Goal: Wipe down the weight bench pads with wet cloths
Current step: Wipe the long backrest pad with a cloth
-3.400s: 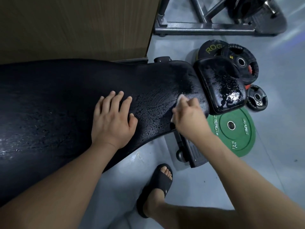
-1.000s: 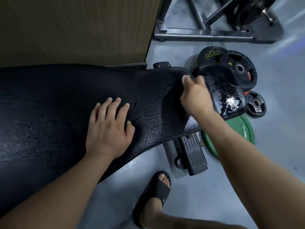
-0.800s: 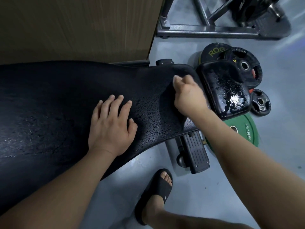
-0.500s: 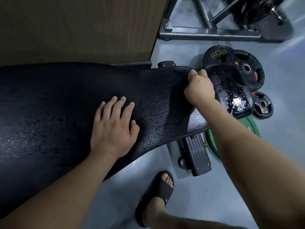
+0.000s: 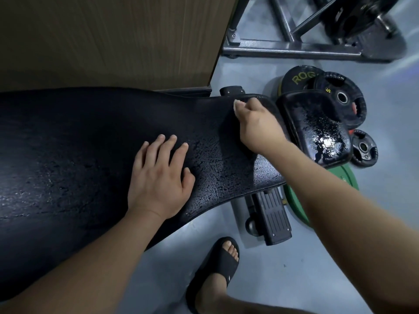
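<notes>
At 6 o'clock, nearest the camera, a bare foot in a black slide sandal (image 5: 217,266) stands on the grey floor (image 5: 306,279). Both forearms reach up from the lower edge. The left hand (image 5: 158,177) lies flat with its fingers spread wide on the long black textured back pad (image 5: 68,155) of the weight bench, holding nothing. Water beads on the pad around it. At 4 o'clock from that hand, a black ribbed foot plate (image 5: 272,214) of the bench frame juts out from under the pad. Further along, at the pad's narrow 1 o'clock end, the right hand (image 5: 256,128) is curled tight, with a pale scrap at its far tip that looks like the white wet cloth (image 5: 237,103). The fist hides the rest of it. Just beside it at 3 o'clock sits the small black seat pad (image 5: 315,128), glistening with droplets. A green weight plate (image 5: 347,180) lies partly beneath the seat pad, a small black plate (image 5: 364,147) lies at its right edge, and two larger black plates (image 5: 340,96) overlap behind it. Beyond them, at 1 o'clock, runs a grey steel rack base (image 5: 283,49), and a brown wooden panel (image 5: 113,41) fills 11 o'clock.
</notes>
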Motion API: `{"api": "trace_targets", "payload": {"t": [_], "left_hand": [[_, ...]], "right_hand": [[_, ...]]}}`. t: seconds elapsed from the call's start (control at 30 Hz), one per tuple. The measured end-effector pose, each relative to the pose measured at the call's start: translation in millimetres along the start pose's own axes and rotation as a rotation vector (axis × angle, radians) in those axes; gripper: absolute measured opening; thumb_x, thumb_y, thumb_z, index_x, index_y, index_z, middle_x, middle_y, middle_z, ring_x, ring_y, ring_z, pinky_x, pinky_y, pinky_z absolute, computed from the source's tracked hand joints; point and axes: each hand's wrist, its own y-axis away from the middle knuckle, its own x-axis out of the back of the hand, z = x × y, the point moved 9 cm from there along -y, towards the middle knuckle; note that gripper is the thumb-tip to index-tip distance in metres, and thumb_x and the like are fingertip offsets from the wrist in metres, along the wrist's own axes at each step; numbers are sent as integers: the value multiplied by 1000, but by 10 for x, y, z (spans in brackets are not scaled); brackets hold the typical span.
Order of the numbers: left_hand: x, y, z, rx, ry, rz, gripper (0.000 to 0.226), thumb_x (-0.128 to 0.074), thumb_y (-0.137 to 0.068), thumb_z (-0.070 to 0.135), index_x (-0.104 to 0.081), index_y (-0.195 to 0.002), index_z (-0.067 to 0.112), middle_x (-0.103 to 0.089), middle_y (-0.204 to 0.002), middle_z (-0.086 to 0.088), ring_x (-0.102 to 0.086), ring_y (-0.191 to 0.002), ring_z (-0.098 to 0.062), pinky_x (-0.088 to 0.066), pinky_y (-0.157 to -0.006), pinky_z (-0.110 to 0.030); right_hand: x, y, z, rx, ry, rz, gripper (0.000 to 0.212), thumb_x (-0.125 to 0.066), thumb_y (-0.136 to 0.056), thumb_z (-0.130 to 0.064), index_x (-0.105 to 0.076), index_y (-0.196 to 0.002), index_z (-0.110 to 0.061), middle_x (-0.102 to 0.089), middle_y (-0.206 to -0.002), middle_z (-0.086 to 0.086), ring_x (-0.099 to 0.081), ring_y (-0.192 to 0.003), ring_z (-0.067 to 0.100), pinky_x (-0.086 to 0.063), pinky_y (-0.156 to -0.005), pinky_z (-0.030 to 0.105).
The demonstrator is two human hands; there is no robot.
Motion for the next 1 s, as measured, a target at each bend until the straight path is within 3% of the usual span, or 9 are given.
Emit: {"api": "trace_targets", "payload": {"t": [0.07,0.2,0.33,0.4,0.5,0.6,0.7,0.83,1.0], "left_hand": [[0,-2,5,2,5,-6,55,-45,-93,39,-54,-144,18,-47,-153,-9,-35,-147,-30,-20,-123,-50],[-6,-15,-3,2,-1,-10,55,-45,-94,39,-54,-144,19,-46,-154,-8,-34,-147,-29,-20,-124,-50],[-8,-9,-5,-2,-1,-7,55,-45,-94,39,-54,-144,19,-47,-154,-8,-34,-147,-30,-20,-124,-50],[-12,-7,-5,0,-1,-9,55,-44,-94,39,-53,-145,19,-46,-154,-8,-34,-148,-29,-20,-124,-50],[-11,-13,2,3,-1,-7,55,-44,-94,39,-53,-145,19,-47,-154,-8,-34,-148,-29,-20,-124,-50],[-14,-12,7,8,3,-11,55,-44,-94,39,-52,-145,19,-46,-154,-8,-33,-148,-29,-19,-124,-50],[-23,-6,-2,4,1,-15,55,-45,-94,39,-53,-145,19,-46,-154,-8,-34,-148,-29,-20,-124,-51],[-11,16,-15,3,-14,-23,56,-46,-93,38,-54,-145,19,-47,-154,-8,-35,-147,-30,-22,-123,-51],[21,-39,9,-2,-6,-6,55,-46,-94,39,-53,-145,19,-47,-154,-8,-34,-148,-29,-21,-123,-51]], "right_hand": [[84,-60,214,-38,26,9,47,-52,-91,-4,-56,-137,-13,-52,-115,17,-61,-98,42,-54,-80,44],[142,-253,521,-345,48,-17,29,-49,-85,-6,-55,-113,-8,-47,-117,18,-59,-99,42,-49,-78,42],[11,-191,-22,-45,14,-15,43,-51,-88,-6,-56,-130,-10,-50,-116,17,-59,-98,41,-49,-72,40],[66,-196,63,-18,-57,14,41,-51,-94,-10,-59,-134,-13,-51,-115,17,-60,-97,42,-54,-82,44],[225,-325,415,-196,-61,116,22,-46,-94,-10,-61,-109,-12,-46,-110,17,-57,-91,41,-54,-80,45],[166,-415,548,-366,-31,39,21,-48,-87,-6,-63,-102,-12,-46,-119,17,-55,-99,40,-43,-72,39],[89,-387,153,-289,-65,39,30,-49,-82,-4,-62,-106,-18,-47,-116,12,-55,-101,37,-48,-75,41],[-37,-143,-612,64,-141,18,30,-53,-89,-7,-59,-118,-16,-49,-106,10,-57,-90,37,-55,-73,43],[267,-276,63,-190,-153,41,38,-51,-98,-9,-62,-134,-15,-53,-120,16,-61,-100,42,-52,-92,43]]}}
